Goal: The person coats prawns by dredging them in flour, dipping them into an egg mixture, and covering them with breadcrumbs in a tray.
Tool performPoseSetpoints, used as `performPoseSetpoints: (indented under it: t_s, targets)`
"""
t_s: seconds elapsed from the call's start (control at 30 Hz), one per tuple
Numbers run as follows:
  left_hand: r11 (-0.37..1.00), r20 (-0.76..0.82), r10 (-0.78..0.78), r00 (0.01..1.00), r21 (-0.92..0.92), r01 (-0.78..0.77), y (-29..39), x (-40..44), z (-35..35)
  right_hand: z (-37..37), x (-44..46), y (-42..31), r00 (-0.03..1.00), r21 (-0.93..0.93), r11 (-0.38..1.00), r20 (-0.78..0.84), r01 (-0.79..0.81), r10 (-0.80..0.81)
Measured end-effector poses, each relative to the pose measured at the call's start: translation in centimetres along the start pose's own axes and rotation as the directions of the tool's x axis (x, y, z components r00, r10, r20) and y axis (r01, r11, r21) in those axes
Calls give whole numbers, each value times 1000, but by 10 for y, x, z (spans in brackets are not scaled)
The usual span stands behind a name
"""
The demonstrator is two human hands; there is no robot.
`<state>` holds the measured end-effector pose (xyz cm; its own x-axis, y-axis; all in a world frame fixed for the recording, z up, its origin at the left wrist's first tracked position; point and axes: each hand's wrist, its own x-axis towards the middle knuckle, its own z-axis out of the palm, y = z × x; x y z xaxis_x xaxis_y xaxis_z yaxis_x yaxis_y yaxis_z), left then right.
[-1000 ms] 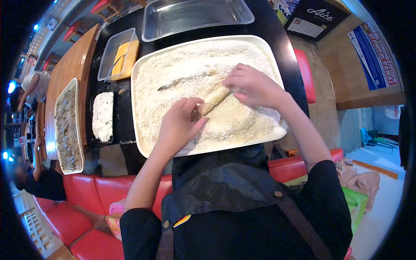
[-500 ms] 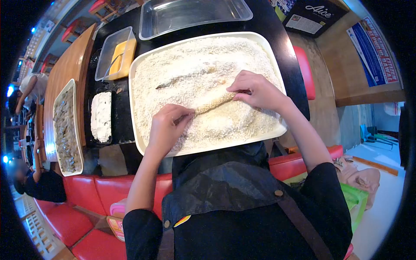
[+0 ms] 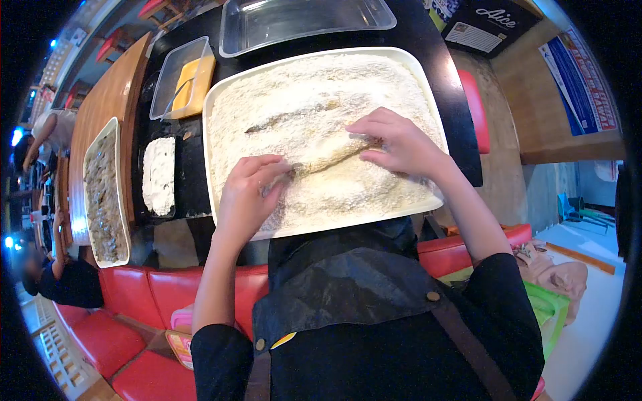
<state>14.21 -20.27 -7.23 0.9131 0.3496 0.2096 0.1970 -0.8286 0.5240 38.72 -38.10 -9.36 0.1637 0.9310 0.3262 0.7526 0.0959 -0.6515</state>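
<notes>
A long, thin crumb-coated piece [image 3: 331, 159] lies in a wide white tray [image 3: 209, 154] filled with pale breadcrumbs [image 3: 361, 190]. At its left end is my left hand [image 3: 249, 197], fingertips close to the tip, thumb and fingers apart. My right hand [image 3: 401, 144] arches over the right end, its thumb and fingers spread on either side and partly hiding it. Farther up in the crumbs sits another long, darker piece [image 3: 287, 117], partly covered. What is inside the coating cannot be made out.
Left of the tray stand a clear tub [image 3: 160, 93] with yellow-orange liquid and a utensil, a black container of white powder [image 3: 159, 177], and a long tray of greyish pieces [image 3: 103, 194]. A clear plastic bin [image 3: 307, 27] is behind. Another person [image 3: 67, 281] is at far left.
Both hands have loosened from a pinch on the ends of the coated piece, and their fingers are now spread. My left hand has shifted slightly left, away from its end.
</notes>
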Motion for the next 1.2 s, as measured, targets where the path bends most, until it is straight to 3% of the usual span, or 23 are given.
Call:
performPoseSetpoints:
  t_s: [0.07,0.13,0.23,0.37,0.43,0.53,0.63,0.67,0.77,0.9,1.07,1.2]
  targets:
    - [999,49,20,999,34,-22,8,-3,-6,-4,-1,-1,999,-27,999,-19,36,-36]
    - [1000,143,6,990,-23,-3,15,-8,-7,-8,-5,-6,999,-33,999,24,30,-30]
    - [999,210,-8,978,54,-3,29,-8,-8,-9,-11,-22,993,-9,1000,113,23,-22]
    - [976,294,-124,948,-138,170,17,-2,2,3,-12,-39,966,23,987,206,157,-159]
    - [957,326,-154,933,-185,222,24,8,4,8,-13,-40,974,9,989,172,150,-150]
    - [916,249,-13,968,-385,111,35,22,10,9,-7,-35,988,-30,992,102,122,-119]
    - [991,80,58,995,-127,-48,23,28,14,5,-1,-31,993,-48,993,46,112,-109]
    - [998,91,28,995,-65,-22,21,29,12,8,1,-30,994,-42,993,34,108,-107]
    - [992,146,-56,988,-101,71,15,27,19,27,9,-29,992,-43,991,11,124,-124]
    - [980,86,-87,993,-172,101,9,23,31,46,23,-31,988,-59,991,111,117,-110]
    - [955,-17,-131,991,-269,121,7,18,21,46,26,-33,993,-13,997,84,80,-78]
    - [968,114,-181,977,-154,198,-2,13,10,55,33,-39,988,2,993,102,116,-116]
